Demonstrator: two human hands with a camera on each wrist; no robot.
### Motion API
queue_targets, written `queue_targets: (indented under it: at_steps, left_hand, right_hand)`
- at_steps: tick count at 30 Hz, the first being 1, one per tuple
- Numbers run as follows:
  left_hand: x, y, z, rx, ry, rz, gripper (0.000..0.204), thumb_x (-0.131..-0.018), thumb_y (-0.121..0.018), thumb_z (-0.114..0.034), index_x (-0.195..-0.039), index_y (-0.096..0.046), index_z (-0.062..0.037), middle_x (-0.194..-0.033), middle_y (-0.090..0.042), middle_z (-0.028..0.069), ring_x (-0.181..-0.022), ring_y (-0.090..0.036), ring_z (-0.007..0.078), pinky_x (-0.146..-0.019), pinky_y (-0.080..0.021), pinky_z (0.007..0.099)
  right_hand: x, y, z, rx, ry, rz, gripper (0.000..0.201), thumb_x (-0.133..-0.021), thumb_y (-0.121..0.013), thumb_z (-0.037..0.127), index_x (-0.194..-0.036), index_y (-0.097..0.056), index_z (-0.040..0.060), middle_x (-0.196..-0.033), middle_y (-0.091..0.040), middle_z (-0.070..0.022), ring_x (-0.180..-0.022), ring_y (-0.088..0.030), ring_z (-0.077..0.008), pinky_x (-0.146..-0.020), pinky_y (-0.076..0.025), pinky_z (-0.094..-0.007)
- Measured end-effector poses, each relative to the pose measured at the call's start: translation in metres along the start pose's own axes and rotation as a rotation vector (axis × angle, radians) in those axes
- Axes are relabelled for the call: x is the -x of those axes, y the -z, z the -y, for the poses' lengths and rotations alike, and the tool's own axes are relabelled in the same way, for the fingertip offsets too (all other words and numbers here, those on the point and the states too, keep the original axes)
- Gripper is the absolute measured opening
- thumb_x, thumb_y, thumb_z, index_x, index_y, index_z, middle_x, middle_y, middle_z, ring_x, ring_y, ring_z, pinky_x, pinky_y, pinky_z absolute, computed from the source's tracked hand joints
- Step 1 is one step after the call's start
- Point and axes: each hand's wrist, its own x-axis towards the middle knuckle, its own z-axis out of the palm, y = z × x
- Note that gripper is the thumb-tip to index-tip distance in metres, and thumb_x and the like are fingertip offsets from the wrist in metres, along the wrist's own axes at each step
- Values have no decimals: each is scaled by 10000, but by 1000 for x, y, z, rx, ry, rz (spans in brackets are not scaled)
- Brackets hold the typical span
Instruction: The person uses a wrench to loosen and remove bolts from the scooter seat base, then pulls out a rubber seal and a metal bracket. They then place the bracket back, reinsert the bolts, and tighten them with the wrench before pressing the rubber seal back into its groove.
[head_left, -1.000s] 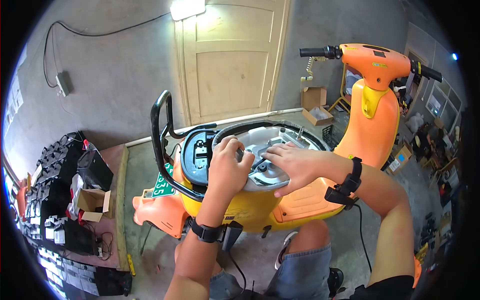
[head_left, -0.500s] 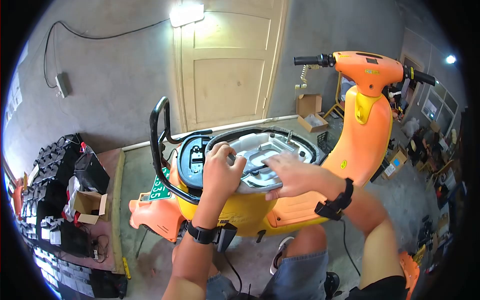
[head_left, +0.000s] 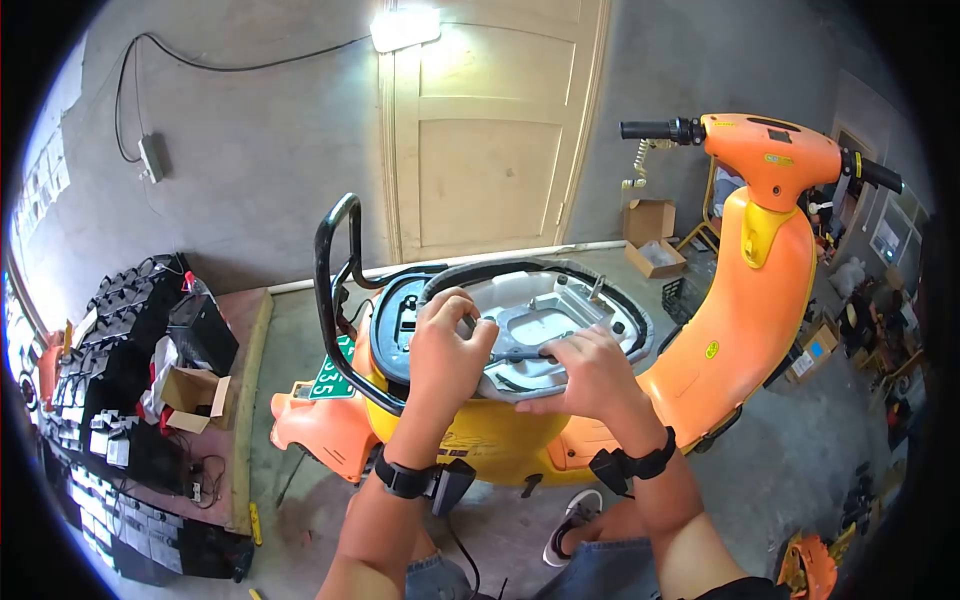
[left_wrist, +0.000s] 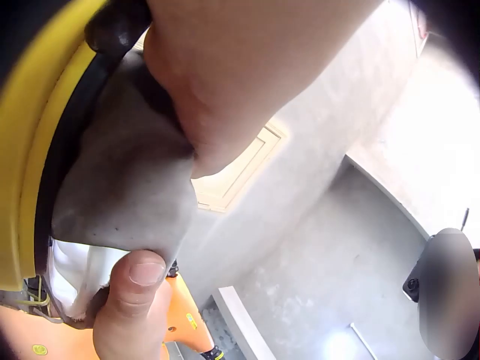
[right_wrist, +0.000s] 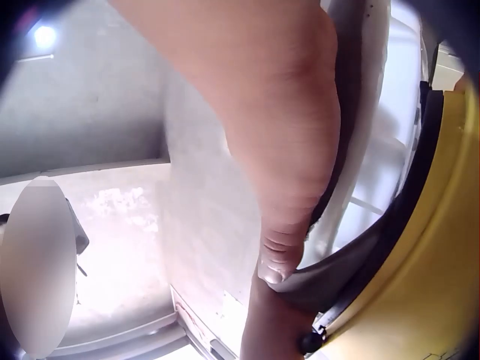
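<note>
A grey concrete workshop with a pale panelled door (head_left: 490, 130) forms the backdrop. The left hand (head_left: 447, 350) curls its fingers (left_wrist: 135, 285) around the near rim of the grey plastic under-seat tub (head_left: 560, 310), gripping it. The right hand (head_left: 590, 375) grips that rim beside it. The tub sits in the orange-and-yellow scooter (head_left: 740, 300), ahead of its black rear grab rail (head_left: 330, 290).

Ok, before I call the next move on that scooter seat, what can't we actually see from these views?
- Head view: left hand and right hand cover the near edge of the grey seat base; fingertips underneath are hidden.
- Left wrist view: the palm fills the frame; only the thumb shows.
- Right wrist view: the hand blocks the rim.
- Licence plate: cut off by the black grab rail.
</note>
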Motion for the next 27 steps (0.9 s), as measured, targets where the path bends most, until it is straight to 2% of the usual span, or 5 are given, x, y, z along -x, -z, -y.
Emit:
queue_targets:
  at_steps: [10, 14, 19, 22, 27]
  left_hand:
    - [-5, 4, 2, 4, 21, 65, 203, -899, -690, -141, -960, -641, 46, -1135, -685, 147, -1065, -652, 351, -979, -506, 392]
    - [-6, 5, 8, -28, 40, 92, 203, -896, -680, -126, -997, -648, 48, -1168, -684, 147, -1083, -655, 339, -991, -502, 382]
    - [-3, 5, 4, -13, 14, 78, 202, -914, -683, -136, -1004, -646, 40, -1143, -674, 131, -1054, -647, 334, -982, -501, 384]
    - [-2, 5, 2, -9, 1, 78, 198, -918, -679, -136, -1011, -645, 36, -1153, -672, 134, -1055, -645, 338, -984, -497, 385]
    - [4, 1, 3, -50, -30, 48, 202, -910, -708, -171, -1002, -665, 3, -1191, -695, 103, -1103, -662, 344, -942, -500, 410]
  right_hand:
    - [-8, 21, 11, 6, -74, 199, 954, -761, -735, 823, -1162, -732, -42, -993, -749, -220, -1011, -712, -393, -955, -536, -486]
    - [-4, 21, 6, -185, -113, 180, 787, -999, -568, 661, -1258, -674, -75, -1112, -728, -237, -1097, -672, -434, -963, -511, -527]
    - [-15, 23, 6, -181, -275, 280, 582, -1088, -506, 519, -1172, -745, -5, -1096, -730, -216, -1074, -665, -402, -980, -503, -497]
    - [-11, 14, 7, -75, -165, -2, 741, -1081, -437, 653, -952, -769, 4, -947, -734, -232, -985, -686, -427, -892, -534, -498]
    - [-24, 19, 13, -33, -246, 263, 516, -1117, -473, 466, -961, -786, 86, -889, -691, -124, -922, -632, -364, -860, -500, -492]
